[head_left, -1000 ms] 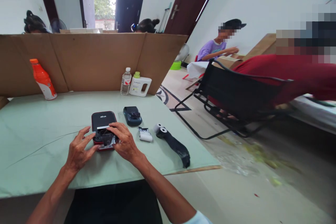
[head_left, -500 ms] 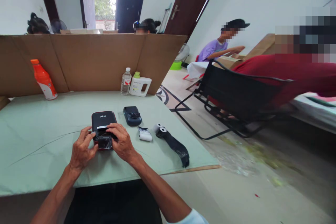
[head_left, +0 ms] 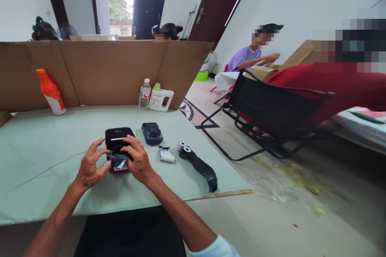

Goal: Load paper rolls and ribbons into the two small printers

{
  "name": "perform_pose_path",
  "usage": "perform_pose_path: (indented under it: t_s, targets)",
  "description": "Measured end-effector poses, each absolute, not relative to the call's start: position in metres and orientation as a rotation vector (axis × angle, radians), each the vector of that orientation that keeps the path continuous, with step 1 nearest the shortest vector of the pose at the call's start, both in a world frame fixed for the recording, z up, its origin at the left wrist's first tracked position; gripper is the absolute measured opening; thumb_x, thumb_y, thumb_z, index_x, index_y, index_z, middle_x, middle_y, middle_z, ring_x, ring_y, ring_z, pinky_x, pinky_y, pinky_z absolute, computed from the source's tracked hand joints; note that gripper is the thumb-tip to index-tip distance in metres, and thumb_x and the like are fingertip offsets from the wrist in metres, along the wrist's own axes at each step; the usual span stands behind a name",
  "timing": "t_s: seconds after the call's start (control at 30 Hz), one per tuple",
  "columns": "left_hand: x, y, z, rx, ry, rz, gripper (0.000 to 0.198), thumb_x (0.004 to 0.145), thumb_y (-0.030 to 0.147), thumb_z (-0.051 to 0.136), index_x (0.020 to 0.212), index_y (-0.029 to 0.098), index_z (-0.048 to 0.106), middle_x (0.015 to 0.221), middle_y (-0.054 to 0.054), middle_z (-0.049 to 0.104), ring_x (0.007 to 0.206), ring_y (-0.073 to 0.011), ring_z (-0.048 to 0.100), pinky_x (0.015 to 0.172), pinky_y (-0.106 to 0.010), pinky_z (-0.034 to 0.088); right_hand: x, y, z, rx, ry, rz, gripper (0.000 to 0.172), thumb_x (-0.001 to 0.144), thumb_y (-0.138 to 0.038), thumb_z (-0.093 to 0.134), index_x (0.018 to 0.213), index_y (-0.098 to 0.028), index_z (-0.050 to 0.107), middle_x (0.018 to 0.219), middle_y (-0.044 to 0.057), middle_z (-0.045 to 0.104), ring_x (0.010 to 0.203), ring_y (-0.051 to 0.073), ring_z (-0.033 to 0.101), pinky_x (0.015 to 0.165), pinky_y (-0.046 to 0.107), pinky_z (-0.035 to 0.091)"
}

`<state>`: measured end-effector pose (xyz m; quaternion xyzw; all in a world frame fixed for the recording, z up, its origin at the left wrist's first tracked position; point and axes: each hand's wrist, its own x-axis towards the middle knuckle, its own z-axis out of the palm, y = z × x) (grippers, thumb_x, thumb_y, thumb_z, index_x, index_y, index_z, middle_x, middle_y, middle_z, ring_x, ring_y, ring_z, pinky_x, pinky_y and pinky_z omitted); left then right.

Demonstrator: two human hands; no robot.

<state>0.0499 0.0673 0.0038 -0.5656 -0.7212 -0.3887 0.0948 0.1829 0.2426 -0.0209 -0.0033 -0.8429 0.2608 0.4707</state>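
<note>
A black portable printer point(head_left: 117, 131) with a red lower edge lies on the table in front of me. Its front flap point(head_left: 120, 161) is tilted up and has shiny clear film on it. My left hand point(head_left: 93, 164) has thumb and fingertips curved at the flap's left edge. From the right, my right hand point(head_left: 138, 160) grips the flap's side, its fingers reaching over the printer's top. A second dark printer point(head_left: 152, 133) sits to the right. Near it lie a small white paper roll point(head_left: 166, 154) and a roll with a long black strip point(head_left: 200, 168).
An orange bottle point(head_left: 51, 91), a clear water bottle point(head_left: 145, 94) and a white jug point(head_left: 161, 99) stand along the cardboard screen point(head_left: 114, 72). Right of the table is a black folding chair point(head_left: 271, 108) with a person in red. Other people sit beyond.
The printer's front flap has tilted up further, showing more of the dark opening behind it. My left hand has shifted slightly left, and its fingers have spread a little.
</note>
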Motion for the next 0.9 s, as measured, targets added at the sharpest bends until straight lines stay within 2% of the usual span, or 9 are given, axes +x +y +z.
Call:
perform_pose_path:
  t_s: [0.13, 0.2, 0.33, 0.43, 0.5, 0.6, 0.77, 0.9]
  targets:
    - [0.030, 0.078, 0.007, -1.635, -2.249, -1.272, 0.030, 0.099, 0.035, 0.054, 0.119, 0.021, 0.071, 0.154, -0.016, 0.051, 0.137, -0.0316, 0.057, 0.114, -0.055, 0.049, 0.185, 0.241, -0.018, 0.000, -2.075, 0.545, 0.039, 0.078, 0.002, 0.051, 0.101, -0.021, 0.071, 0.136, 0.013, 0.066, 0.146, 0.030, 0.046, 0.115, 0.055, 0.044]
    - [0.021, 0.086, 0.006, -1.630, -2.298, -1.293, 0.034, 0.099, 0.036, 0.053, 0.125, 0.022, 0.071, 0.157, -0.016, 0.048, 0.138, -0.0321, 0.056, 0.113, -0.056, 0.050, 0.187, 0.241, -0.016, -0.006, -2.100, 0.532, 0.040, 0.078, 0.003, 0.050, 0.102, -0.021, 0.072, 0.136, 0.013, 0.067, 0.143, 0.031, 0.049, 0.113, 0.054, 0.046]
    - [0.009, 0.101, 0.005, -1.668, -2.352, -1.337, 0.042, 0.095, 0.033, 0.057, 0.134, 0.024, 0.067, 0.162, -0.015, 0.042, 0.142, -0.0326, 0.052, 0.104, -0.052, 0.057, 0.191, 0.246, -0.011, -0.002, -2.188, 0.613, 0.042, 0.078, 0.003, 0.051, 0.103, -0.022, 0.073, 0.115, 0.009, 0.075, 0.113, 0.027, 0.066, 0.099, 0.046, 0.053]
    - [0.006, 0.108, 0.003, -1.644, -2.397, -1.410, 0.047, 0.092, 0.031, 0.058, 0.138, 0.024, 0.064, 0.163, -0.015, 0.040, 0.147, -0.0337, 0.046, 0.100, -0.050, 0.060, 0.189, 0.252, -0.005, -0.015, -2.281, 0.620, 0.042, 0.080, 0.001, 0.055, 0.111, -0.021, 0.073, 0.104, 0.008, 0.077, 0.099, 0.026, 0.068, 0.091, 0.041, 0.054]
    - [0.004, 0.110, 0.001, -1.616, -2.423, -1.450, 0.049, 0.090, 0.031, 0.059, 0.139, 0.024, 0.063, 0.164, -0.015, 0.039, 0.149, -0.0336, 0.043, 0.102, -0.050, 0.059, 0.187, 0.257, -0.001, -0.013, -2.342, 0.612, 0.040, 0.083, -0.001, 0.057, 0.113, -0.021, 0.074, 0.102, 0.008, 0.077, 0.096, 0.025, 0.068, 0.088, 0.039, 0.055]
    - [0.002, 0.113, -0.001, -1.601, -2.439, -1.496, 0.049, 0.091, 0.032, 0.058, 0.138, 0.023, 0.062, 0.163, -0.015, 0.038, 0.150, -0.0329, 0.042, 0.103, -0.049, 0.058, 0.181, 0.265, 0.003, 0.004, -2.389, 0.671, 0.035, 0.085, -0.001, 0.058, 0.104, -0.021, 0.078, 0.098, 0.007, 0.077, 0.092, 0.023, 0.070, 0.084, 0.035, 0.056]
    - [-0.002, 0.115, -0.003, -1.589, -2.433, -1.534, 0.044, 0.092, 0.032, 0.056, 0.133, 0.021, 0.067, 0.158, -0.015, 0.045, 0.146, -0.0330, 0.046, 0.097, -0.047, 0.062, 0.171, 0.273, 0.010, -0.008, -2.352, 0.876, 0.031, 0.088, -0.002, 0.058, 0.099, -0.022, 0.079, 0.100, 0.004, 0.078, 0.092, 0.019, 0.072, 0.085, 0.030, 0.055]
    - [-0.002, 0.113, -0.005, -1.596, -2.429, -1.512, 0.039, 0.092, 0.031, 0.056, 0.126, 0.021, 0.071, 0.153, -0.015, 0.048, 0.142, -0.0319, 0.050, 0.096, -0.046, 0.062, 0.168, 0.275, 0.015, -0.038, -2.364, 0.958, 0.028, 0.090, -0.004, 0.059, 0.095, -0.022, 0.079, 0.095, 0.003, 0.079, 0.085, 0.017, 0.072, 0.078, 0.028, 0.053]
